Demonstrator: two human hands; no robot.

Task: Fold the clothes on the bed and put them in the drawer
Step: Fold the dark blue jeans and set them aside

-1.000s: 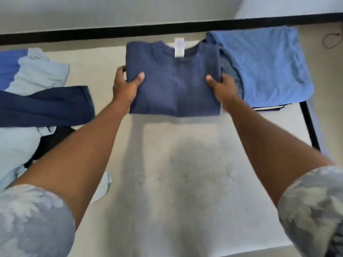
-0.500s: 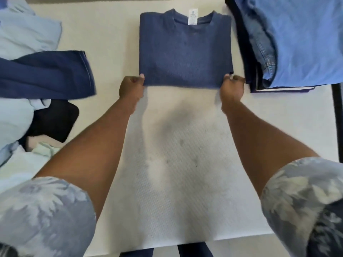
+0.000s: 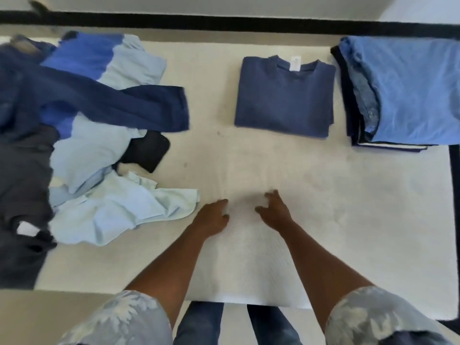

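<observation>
Left hand (image 3: 211, 217) and right hand (image 3: 275, 212) hang close together over the bare white mattress (image 3: 348, 207), on the near side of the folded navy shirt (image 3: 283, 100) and well apart from it. Both hold nothing: the left has its fingers loosely bent, the right has them spread and relaxed. Whether the fingertips touch the mattress cannot be told.

The folded navy shirt lies flat on the bed, collar and white neck label (image 3: 295, 63) turned away from the person. Just right of it sits a stack of folded clothes (image 3: 410, 90), a light blue piece on top and darker layers under it. Well to the left of the shirt spreads a heap of unfolded clothes (image 3: 87, 135) in navy, bright blue, pale blue and black; a crumpled pale blue garment (image 3: 119, 210) at its near edge reaches close to the left hand. Beyond the shirt runs the black bed frame (image 3: 224, 23). Patterned grey-blue sleeves (image 3: 119, 319) cover both upper arms.
</observation>
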